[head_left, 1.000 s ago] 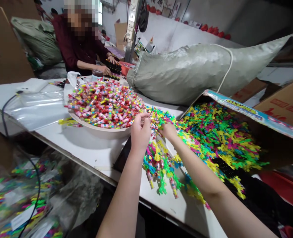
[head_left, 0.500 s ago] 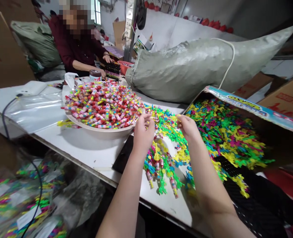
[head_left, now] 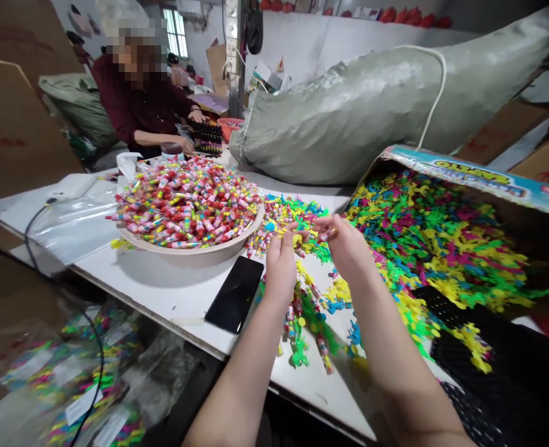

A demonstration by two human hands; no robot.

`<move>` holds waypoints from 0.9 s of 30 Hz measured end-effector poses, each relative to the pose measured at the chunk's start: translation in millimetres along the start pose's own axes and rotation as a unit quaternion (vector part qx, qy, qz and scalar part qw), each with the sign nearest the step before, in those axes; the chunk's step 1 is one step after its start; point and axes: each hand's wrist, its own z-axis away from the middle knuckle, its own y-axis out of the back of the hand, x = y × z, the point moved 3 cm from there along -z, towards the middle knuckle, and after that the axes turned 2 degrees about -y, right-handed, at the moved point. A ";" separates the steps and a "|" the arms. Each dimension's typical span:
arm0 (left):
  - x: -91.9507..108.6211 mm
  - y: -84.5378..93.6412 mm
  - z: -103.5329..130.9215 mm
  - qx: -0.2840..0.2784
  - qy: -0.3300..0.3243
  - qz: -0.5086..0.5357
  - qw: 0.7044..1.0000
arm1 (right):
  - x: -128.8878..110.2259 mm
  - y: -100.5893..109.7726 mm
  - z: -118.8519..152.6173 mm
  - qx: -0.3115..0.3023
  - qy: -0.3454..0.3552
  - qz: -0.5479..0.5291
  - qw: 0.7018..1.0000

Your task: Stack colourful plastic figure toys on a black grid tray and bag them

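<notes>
Left hand [head_left: 281,264], right hand [head_left: 349,247] closer, either grip unclear, round bowl [head_left: 227,249], knobbly plastic figures [head_left: 430,239]

Pale walls [head_left: 302,40] frame a seemingly barred window [head_left: 175,33].

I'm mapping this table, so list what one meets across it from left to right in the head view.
Clear plastic, bowl of colorful tubes, left hand, right hand, open box of plastic figures.

Tubes [head_left: 190,205] pink, red, yellow; figures [head_left: 441,242] green, yellow, blue, magenta; black cloth [head_left: 470,411] seemingly white-dotted.
</notes>
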 end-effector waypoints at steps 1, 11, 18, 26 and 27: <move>0.5 -2.1 1.3 -0.022 -0.004 -0.019 1.000 | -4.3 3.2 1.0 0.009 0.006 -0.003 1.000; 2.1 -8.9 13.9 -0.112 -0.035 -0.181 0.976 | -25.9 10.2 17.8 -0.045 0.037 -0.011 0.998; 29.3 4.2 16.4 -0.043 -0.179 -0.264 0.947 | -28.5 13.6 15.2 -0.003 0.042 -0.044 0.998; 47.2 8.6 21.3 -0.021 -0.283 -0.222 0.933 | -35.1 11.0 21.1 0.019 0.034 -0.074 0.997; 48.6 9.2 21.2 -0.022 -0.288 -0.220 0.932 | -34.7 10.6 21.5 0.018 0.032 -0.076 0.996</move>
